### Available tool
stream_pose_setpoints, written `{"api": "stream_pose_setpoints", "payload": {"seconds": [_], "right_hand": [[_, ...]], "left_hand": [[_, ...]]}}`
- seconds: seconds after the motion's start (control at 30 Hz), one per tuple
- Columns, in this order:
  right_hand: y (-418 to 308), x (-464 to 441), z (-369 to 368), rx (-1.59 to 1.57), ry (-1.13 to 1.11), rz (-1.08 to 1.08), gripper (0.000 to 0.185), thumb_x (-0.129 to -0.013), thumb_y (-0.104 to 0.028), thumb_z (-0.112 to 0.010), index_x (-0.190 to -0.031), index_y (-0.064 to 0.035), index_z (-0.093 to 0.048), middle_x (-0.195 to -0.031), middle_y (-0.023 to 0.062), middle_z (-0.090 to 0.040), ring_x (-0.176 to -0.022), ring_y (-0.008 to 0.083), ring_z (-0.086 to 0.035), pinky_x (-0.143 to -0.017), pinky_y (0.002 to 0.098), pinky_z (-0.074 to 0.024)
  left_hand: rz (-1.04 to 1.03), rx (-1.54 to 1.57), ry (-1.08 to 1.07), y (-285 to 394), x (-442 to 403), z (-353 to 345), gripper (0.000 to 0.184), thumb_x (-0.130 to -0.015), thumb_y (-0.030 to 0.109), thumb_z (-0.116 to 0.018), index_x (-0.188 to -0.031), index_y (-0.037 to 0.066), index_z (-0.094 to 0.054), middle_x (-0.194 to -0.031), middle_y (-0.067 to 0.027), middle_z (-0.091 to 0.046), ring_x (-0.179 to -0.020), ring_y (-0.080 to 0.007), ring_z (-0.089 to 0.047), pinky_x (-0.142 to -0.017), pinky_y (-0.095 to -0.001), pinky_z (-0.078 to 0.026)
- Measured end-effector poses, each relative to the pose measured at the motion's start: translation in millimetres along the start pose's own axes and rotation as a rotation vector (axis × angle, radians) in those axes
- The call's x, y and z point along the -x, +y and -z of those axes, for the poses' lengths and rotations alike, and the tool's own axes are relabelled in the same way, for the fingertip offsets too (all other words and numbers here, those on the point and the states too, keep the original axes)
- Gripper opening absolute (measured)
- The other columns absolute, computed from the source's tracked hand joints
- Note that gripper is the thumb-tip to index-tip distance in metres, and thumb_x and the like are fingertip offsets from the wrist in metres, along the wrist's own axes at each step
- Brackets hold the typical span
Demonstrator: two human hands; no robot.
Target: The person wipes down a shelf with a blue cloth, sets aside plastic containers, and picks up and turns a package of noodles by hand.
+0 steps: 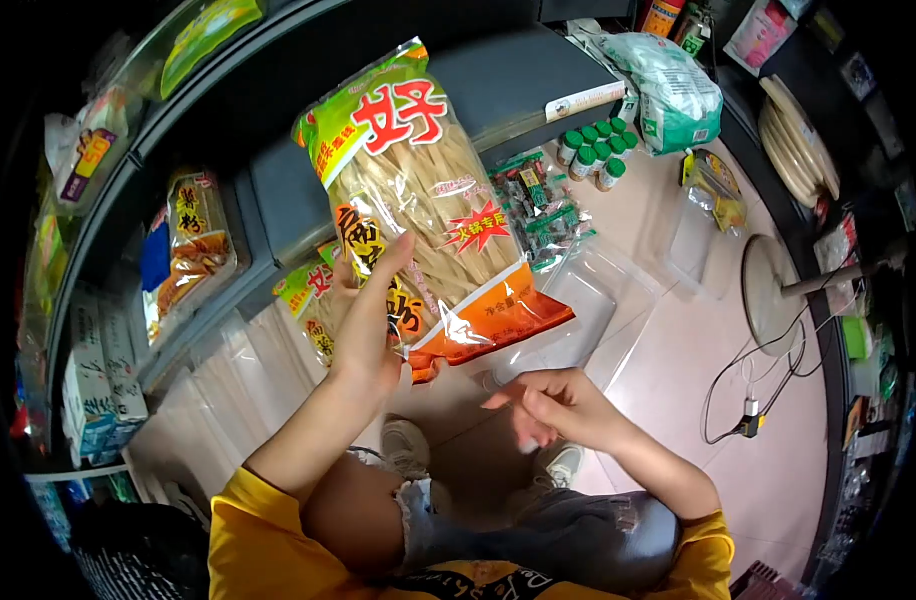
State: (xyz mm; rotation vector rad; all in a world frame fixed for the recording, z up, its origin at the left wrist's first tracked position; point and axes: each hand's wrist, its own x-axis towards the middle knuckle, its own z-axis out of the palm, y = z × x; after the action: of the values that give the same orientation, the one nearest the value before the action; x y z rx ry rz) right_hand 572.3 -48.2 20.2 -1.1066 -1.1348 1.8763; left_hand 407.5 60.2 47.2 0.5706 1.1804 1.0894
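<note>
A large clear bag of flat noodles point(428, 200) with green, red and orange print is held up in front of me, slightly tilted. My left hand point(373, 310) grips its lower left part, the thumb lying over the front. Below the bag's orange bottom edge is my right hand point(553, 405), touching nothing visible, its fingers apart and partly bent. Behind my left hand a similar noodle package point(313, 300) shows in part. A clear plastic bin point(578, 300) stands on the floor behind the held bag.
Green-lidded jars point(598, 150), small green packets point(543, 205) and a large white-green bag point(668, 90) lie beyond. Shelves point(248, 50) curve along the left. On the right are a round stand base point(773, 290), black cables with a plug point(748, 425), and stacked discs point(793, 145).
</note>
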Motion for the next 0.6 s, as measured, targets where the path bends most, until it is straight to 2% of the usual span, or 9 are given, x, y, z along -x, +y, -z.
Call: {"api": "stream_pose_setpoints", "payload": {"seconds": [0.07, 0.1, 0.17, 0.27, 0.37, 0.47, 0.6], "right_hand": [[-11, -4, -8, 0.037, 0.089, -0.030, 0.036, -0.087, -0.029, -0.040, -0.092, 0.0036, -0.055, -0.053, 0.0028, -0.053, -0.041, 0.0031, -0.040, -0.039, 0.0166, -0.0301], [-11, -8, -9, 0.043, 0.091, -0.037, 0.036, -0.087, -0.029, -0.040, -0.092, 0.0036, -0.055, -0.053, 0.0028, -0.053, -0.041, 0.0031, -0.040, -0.039, 0.0166, -0.0301], [-9, -13, -11, -0.029, 0.224, -0.041, 0.029, -0.086, -0.022, -0.044, -0.088, 0.0038, -0.056, -0.051, 0.0035, -0.052, -0.038, 0.0035, -0.039, -0.038, 0.0169, -0.0292], [-5, -15, -13, -0.040, 0.255, 0.029, 0.021, -0.084, -0.016, -0.048, -0.085, 0.0029, -0.057, -0.050, 0.0039, -0.052, -0.037, 0.0041, -0.038, -0.037, 0.0170, -0.0283], [-6, -12, -17, -0.063, 0.300, 0.017, 0.020, -0.083, -0.019, -0.050, -0.080, -0.0014, -0.059, -0.051, -0.0002, -0.050, -0.040, 0.0022, -0.038, -0.037, 0.0167, -0.0289], [-6, -9, -16, 0.002, 0.283, 0.063, 0.018, -0.083, -0.017, -0.051, -0.078, -0.0017, -0.060, -0.051, -0.0007, -0.050, -0.040, 0.0016, -0.038, -0.036, 0.0165, -0.0280], [-7, -7, -17, 0.017, 0.277, 0.074, 0.016, -0.082, -0.014, -0.051, -0.079, -0.0016, -0.060, -0.051, -0.0010, -0.051, -0.040, 0.0014, -0.038, -0.036, 0.0163, -0.0276]], "left_hand": [[-0.037, 0.050, -0.026, -3, 3, -3, 0.055, -0.066, 0.020, -0.068, -0.109, 0.007, -0.037, -0.098, -0.0058, -0.050, -0.089, -0.0142, -0.050, -0.075, -0.0285, -0.042], [-0.064, 0.073, -0.034, -4, 4, -5, 0.055, -0.067, 0.020, -0.068, -0.109, 0.007, -0.036, -0.099, -0.0056, -0.049, -0.090, -0.0140, -0.049, -0.076, -0.0284, -0.041], [-0.068, 0.075, -0.028, -3, 8, -6, 0.055, -0.067, 0.019, -0.068, -0.110, 0.007, -0.035, -0.101, -0.0048, -0.048, -0.092, -0.0132, -0.048, -0.078, -0.0280, -0.039], [-0.108, 0.091, -0.068, 2, 12, -9, 0.055, -0.067, 0.020, -0.068, -0.109, 0.007, -0.035, -0.100, -0.0044, -0.048, -0.092, -0.0131, -0.047, -0.079, -0.0281, -0.039], [-0.096, 0.110, -0.084, 5, 11, -6, 0.052, -0.066, 0.019, -0.068, -0.106, 0.008, -0.037, -0.097, -0.0040, -0.049, -0.089, -0.0132, -0.049, -0.076, -0.0284, -0.040], [-0.087, 0.086, -0.072, 11, 8, -2, 0.050, -0.066, 0.019, -0.068, -0.105, 0.007, -0.038, -0.094, -0.0044, -0.051, -0.084, -0.0134, -0.052, -0.070, -0.0284, -0.043], [0.033, 0.103, -0.087, 17, 8, 1, 0.050, -0.066, 0.019, -0.068, -0.105, 0.007, -0.039, -0.091, -0.0039, -0.053, -0.079, -0.0142, -0.055, -0.064, -0.0263, -0.046]]}}
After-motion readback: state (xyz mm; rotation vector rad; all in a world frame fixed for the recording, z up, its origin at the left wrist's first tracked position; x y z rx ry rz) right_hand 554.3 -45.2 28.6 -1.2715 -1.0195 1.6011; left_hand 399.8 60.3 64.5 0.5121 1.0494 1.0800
